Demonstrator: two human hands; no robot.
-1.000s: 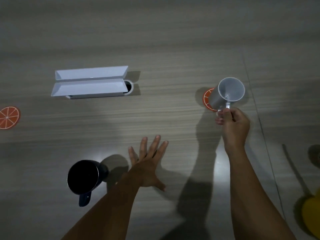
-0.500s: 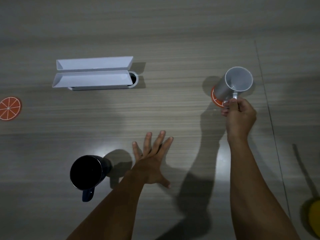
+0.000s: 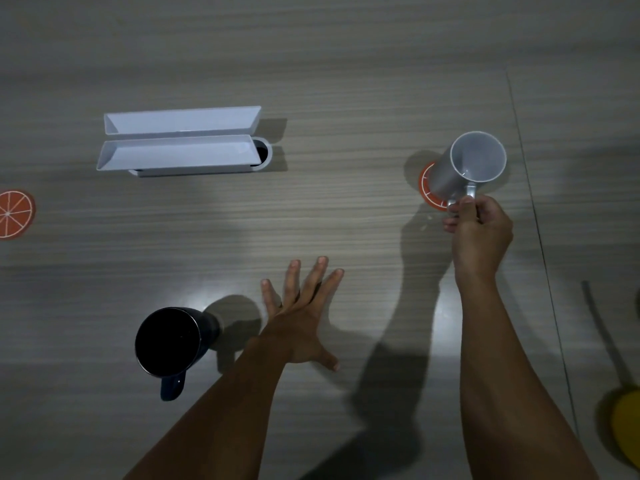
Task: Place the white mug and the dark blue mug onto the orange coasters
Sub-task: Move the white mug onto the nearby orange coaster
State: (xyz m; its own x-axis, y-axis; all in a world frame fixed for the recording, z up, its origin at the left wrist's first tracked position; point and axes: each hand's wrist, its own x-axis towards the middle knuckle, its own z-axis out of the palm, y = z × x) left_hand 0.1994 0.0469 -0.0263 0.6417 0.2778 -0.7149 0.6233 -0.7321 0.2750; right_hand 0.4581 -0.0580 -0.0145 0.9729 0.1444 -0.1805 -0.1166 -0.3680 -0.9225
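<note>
One right hand [image 3: 479, 233] pinches white mug [image 3: 465, 168]'s handle; left hand [image 3: 299, 320] spread flat.

A grey wood-grain table [image 3: 346, 64] is carrying 2 orange coasters [image 3: 14, 214] [image 3: 427, 190]. A dark blue mug [image 3: 173, 344] and a white tray [image 3: 180, 145] are standing on it.

Dim, soft-focus view, hard arm shadows, pale glare patches on the table [image 3: 346, 64], wide-angle edge bending.
</note>
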